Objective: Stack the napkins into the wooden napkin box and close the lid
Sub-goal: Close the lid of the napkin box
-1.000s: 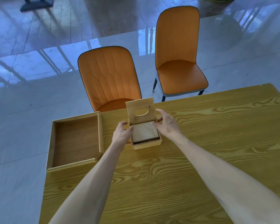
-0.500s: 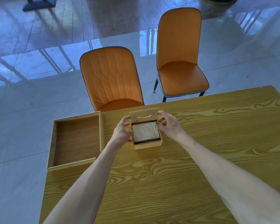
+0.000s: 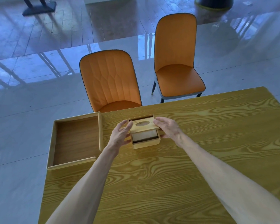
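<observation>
A small wooden napkin box (image 3: 146,142) stands on the yellow wood-grain table (image 3: 168,175) near its far edge. White napkins (image 3: 145,135) lie stacked inside and show under the lid. The lid (image 3: 143,126), a wooden panel with an oval slot, is tilted low over the box, its front edge still raised above the rim. My left hand (image 3: 120,135) is at the box's left side with fingertips on the lid's left edge. My right hand (image 3: 167,127) holds the lid's right edge, thumb against the box's right wall.
A large shallow wooden tray (image 3: 74,140) with nothing in it sits at the table's left corner, overhanging the edge. Two orange chairs (image 3: 110,81) (image 3: 176,62) stand beyond the table's far edge on a glossy floor.
The lid has swung down from upright to nearly flat over the napkins. Both hands have followed it down along its side edges.
</observation>
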Tool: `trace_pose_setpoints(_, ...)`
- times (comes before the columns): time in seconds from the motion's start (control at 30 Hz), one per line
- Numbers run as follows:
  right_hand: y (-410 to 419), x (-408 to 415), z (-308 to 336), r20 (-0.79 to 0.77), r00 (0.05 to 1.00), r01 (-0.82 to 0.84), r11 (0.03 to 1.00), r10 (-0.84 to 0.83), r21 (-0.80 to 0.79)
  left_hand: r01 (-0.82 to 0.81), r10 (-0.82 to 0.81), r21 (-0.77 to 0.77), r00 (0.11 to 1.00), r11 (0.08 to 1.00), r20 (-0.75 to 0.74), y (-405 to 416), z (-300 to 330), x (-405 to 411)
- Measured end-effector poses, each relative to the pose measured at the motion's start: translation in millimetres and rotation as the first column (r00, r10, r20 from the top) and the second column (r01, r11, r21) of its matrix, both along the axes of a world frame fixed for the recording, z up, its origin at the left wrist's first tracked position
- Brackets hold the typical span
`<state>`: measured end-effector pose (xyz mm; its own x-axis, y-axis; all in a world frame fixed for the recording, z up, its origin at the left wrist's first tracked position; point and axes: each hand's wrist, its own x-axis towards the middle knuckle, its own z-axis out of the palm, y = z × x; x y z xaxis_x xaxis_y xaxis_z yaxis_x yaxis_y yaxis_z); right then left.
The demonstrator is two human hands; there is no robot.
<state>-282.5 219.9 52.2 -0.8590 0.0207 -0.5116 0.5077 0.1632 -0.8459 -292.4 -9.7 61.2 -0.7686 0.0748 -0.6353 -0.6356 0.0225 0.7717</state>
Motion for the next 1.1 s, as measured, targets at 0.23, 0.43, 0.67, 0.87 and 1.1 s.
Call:
trace_pose_setpoints(0.23, -1, 10, -1, -0.004, 1.0, 0.029, 0.999, -0.029, -0.023, -0.054, 0.054, 0.012, 0.996, 0.998, -0.07, 5, -7, 13)
trace_pose_setpoints(0.43, -5, 19, -11, -0.025, 0.998, 0.058, 0.997, -0.057, 0.046, -0.038, 0.026, -0.091, 0.991, 0.995, -0.129, 7, -18, 20)
trace_pose_setpoints(0.67, -8, 21, -17, -0.072, 0.997, 0.027, 0.971, -0.01, 0.239, -0.029, 0.001, -0.186, 0.988, 0.982, -0.154, 8, -29, 17)
trace_pose_setpoints(0.87, -9, 21, -17, -0.121, 0.989, -0.024, 0.899, 0.085, 0.437, -0.04, 0.006, -0.204, 0.987, 0.978, -0.162, 8, -35, 18)
trace_pose_setpoints(1.1, -27, 9, -1, -0.368, 0.835, 0.057, 0.599, 0.41, 0.798, -0.035, -0.002, -0.227, 0.987, 0.973, -0.161, 6, -39, 17)
